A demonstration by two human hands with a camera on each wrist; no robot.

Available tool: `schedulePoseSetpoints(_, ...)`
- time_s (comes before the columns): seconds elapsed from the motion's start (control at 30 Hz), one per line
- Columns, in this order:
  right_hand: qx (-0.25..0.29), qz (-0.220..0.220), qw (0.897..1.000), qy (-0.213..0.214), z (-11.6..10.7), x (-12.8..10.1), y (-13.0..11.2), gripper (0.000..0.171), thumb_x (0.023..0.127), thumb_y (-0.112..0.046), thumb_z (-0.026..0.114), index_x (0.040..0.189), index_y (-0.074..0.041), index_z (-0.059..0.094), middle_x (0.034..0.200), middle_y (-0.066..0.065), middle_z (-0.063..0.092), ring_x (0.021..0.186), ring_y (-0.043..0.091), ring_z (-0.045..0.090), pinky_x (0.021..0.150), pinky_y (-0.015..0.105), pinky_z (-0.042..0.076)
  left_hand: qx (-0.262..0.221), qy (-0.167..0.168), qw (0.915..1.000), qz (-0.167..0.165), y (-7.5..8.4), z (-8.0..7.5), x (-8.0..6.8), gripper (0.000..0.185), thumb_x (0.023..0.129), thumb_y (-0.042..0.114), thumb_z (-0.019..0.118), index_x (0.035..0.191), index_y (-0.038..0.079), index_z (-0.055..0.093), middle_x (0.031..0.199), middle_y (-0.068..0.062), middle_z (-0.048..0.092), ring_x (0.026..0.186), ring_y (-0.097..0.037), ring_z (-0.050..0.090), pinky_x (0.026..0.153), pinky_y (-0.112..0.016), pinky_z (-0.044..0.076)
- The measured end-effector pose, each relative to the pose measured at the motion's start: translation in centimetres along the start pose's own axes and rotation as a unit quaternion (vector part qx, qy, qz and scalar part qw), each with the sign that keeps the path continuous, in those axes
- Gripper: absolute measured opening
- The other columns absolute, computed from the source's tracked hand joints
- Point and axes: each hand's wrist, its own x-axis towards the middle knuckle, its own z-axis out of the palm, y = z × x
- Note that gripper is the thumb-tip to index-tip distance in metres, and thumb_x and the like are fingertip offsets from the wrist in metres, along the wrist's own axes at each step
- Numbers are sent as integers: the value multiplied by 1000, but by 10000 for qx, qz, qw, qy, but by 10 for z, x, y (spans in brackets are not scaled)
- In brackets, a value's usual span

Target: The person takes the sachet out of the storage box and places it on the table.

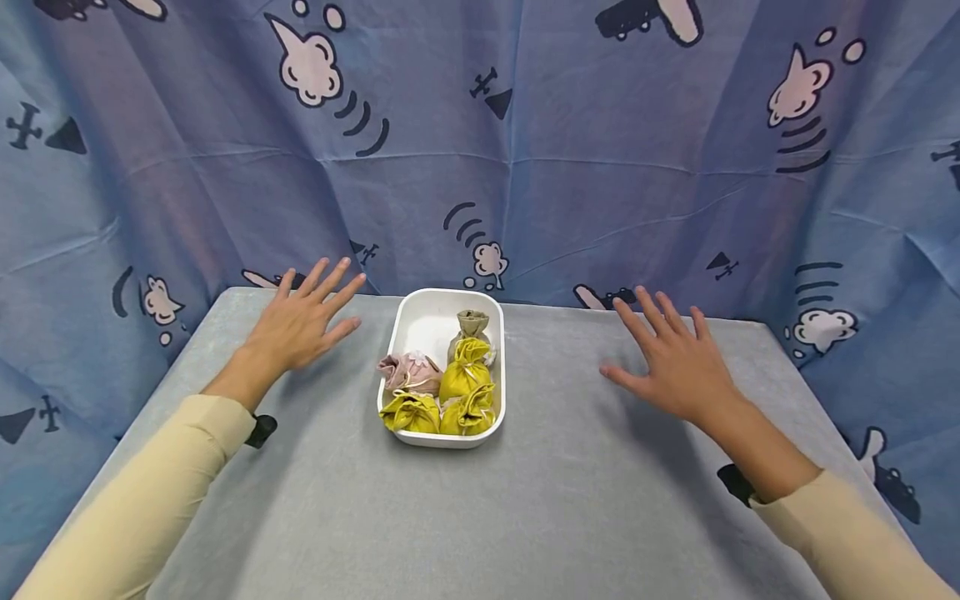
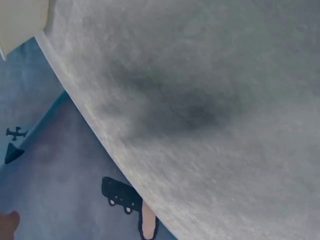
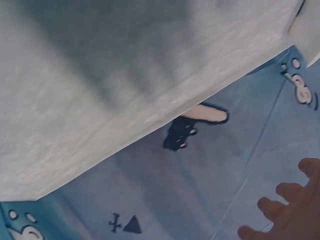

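Observation:
A white rectangular dish (image 1: 431,307) stands at the middle of the grey table (image 1: 570,500). Inside it lie three yellow drawstring pouches (image 1: 465,371), a pink pouch (image 1: 411,372) and an olive pouch (image 1: 472,323). My left hand (image 1: 303,321) hovers flat with fingers spread, left of the dish and holding nothing. My right hand (image 1: 675,358) is spread the same way to the dish's right, empty too. In the right wrist view only fingertips (image 3: 285,212) show past the table edge. The left wrist view shows a fingertip (image 2: 7,225) and a corner of the dish (image 2: 20,20).
A blue curtain (image 1: 525,150) printed with clouds and planes hangs close behind and beside the table. The table's far edge (image 1: 555,304) runs just beyond both hands. Black wrist straps (image 1: 261,431) sit at both cream sleeves.

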Motion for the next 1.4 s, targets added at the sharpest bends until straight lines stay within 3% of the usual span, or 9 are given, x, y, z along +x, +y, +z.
schedulePoseSetpoints(0.27, 580, -831, 9948, 100, 0, 6, -25, 101, 84, -58, 72, 161, -17, 21, 164, 15, 19, 147, 39, 26, 112, 65, 24, -348, -88, 9991, 230, 9, 2, 5, 65, 105, 52, 40, 160, 23, 24, 167, -8, 11, 152, -34, 8, 116, -66, 11)
schedulePoseSetpoints(0.43, 1278, -918, 9871, -300, -6, 10, -39, 97, 84, -60, 72, 158, -14, 30, 165, 11, 19, 143, 39, 33, 109, 65, 29, -506, -279, 9978, 331, 16, 2, 10, 65, 105, 51, 39, 161, 23, 21, 167, -8, 11, 152, -36, 10, 116, -65, 11)
schedulePoseSetpoints(0.6, 2269, -611, 9675, -931, -7, 12, -54, 98, 82, -63, 71, 159, -22, 27, 162, 10, 29, 144, 36, 33, 109, 64, 32, -524, -514, 9963, 453, 24, 4, 13, 65, 106, 52, 36, 161, 23, 19, 167, -8, 10, 151, -37, 11, 117, -64, 12)
schedulePoseSetpoints(0.8, 3103, -649, 9433, -987, -3, 15, -73, 99, 79, -58, 78, 158, -23, 29, 158, 6, 37, 142, 31, 39, 109, 58, 37, -733, -675, 9919, 793, 30, 4, 15, 63, 107, 49, 36, 161, 22, 19, 167, -7, 11, 151, -36, 12, 117, -63, 12)
schedulePoseSetpoints(1.13, 3642, -1024, 9206, -966, 4, 20, -100, 86, 79, -39, 84, 150, -12, 44, 150, 6, 49, 135, 29, 48, 107, 54, 40, -962, -840, 9849, 1166, 30, 12, 17, 61, 107, 48, 34, 160, 20, 23, 166, -7, 16, 150, -37, 16, 116, -64, 14)
schedulePoseSetpoints(1.4, 3865, -1187, 9055, -1285, 10, 21, -114, 80, 81, -30, 85, 148, -11, 47, 146, 6, 53, 134, 23, 50, 110, 50, 39, -1043, -898, 9826, 1247, 35, 17, 21, 60, 107, 45, 36, 160, 18, 25, 165, -7, 19, 150, -37, 17, 117, -62, 16)
